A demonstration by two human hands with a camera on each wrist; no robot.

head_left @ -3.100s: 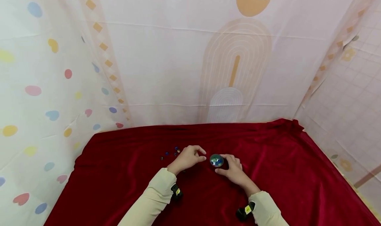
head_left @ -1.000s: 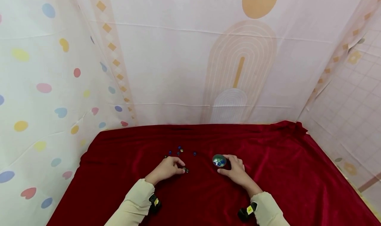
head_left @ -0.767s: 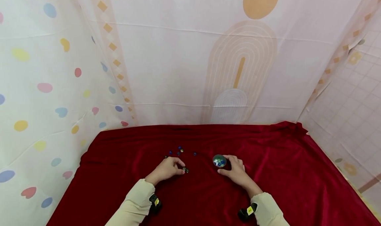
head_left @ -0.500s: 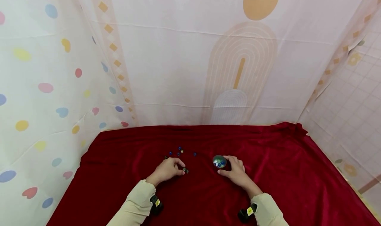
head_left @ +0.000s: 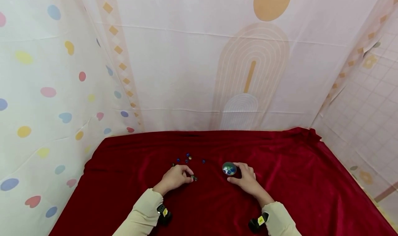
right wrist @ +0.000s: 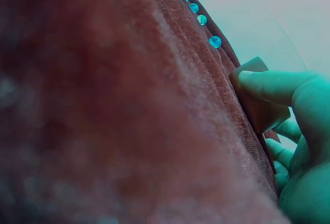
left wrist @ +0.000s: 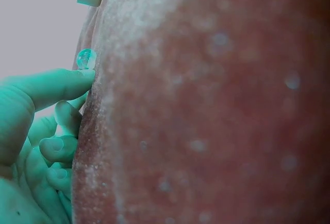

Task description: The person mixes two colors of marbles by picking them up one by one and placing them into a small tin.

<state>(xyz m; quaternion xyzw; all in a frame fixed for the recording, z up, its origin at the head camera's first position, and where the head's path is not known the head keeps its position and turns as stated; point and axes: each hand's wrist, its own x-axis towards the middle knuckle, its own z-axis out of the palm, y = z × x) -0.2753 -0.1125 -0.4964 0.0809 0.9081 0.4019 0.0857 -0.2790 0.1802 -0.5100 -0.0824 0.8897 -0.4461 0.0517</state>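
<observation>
Right hand [head_left: 245,179]: grip curled round the cup [right wrist: 260,108], blue marbles [head_left: 230,170] inside, on red cloth [head_left: 295,184]. Left hand [head_left: 174,176]: fingertips at loose marble [left wrist: 86,58]; cannot tell whether pinched.

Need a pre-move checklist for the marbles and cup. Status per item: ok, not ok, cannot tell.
1. Cup held by the right hand: ok, thumb and fingers around its side.
2. Cup opening facing up: ok, marbles visible inside.
3. Marble firmly pinched by the left hand: cannot tell; it sits at the thumb tip.
4. Lone blue marble off the straight line from left hand to cup: ok, it lies farther back.
5. All marbles in the cup: not ok, several lie on the red cloth.
</observation>
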